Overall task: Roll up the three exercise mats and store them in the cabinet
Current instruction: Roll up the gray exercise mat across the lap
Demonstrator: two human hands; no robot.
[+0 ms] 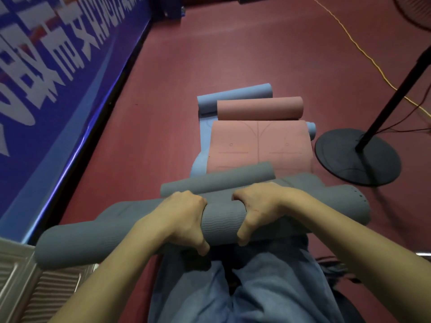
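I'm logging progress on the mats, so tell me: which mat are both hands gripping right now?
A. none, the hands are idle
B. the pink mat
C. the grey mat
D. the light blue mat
C: the left hand and right hand each curl round the rolled grey mat, while the pink mat and light blue mat lie untouched on the floor beyond.

Open red floor (pixel 233 54) ahead; banner wall (pixel 58 78) hems the left, fan stand (pixel 356 157) the right.

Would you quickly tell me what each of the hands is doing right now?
Left hand: closed, gripping the rolled grey foam exercise mat near its middle.
Right hand: closed, gripping the same grey mat roll just beside the left.
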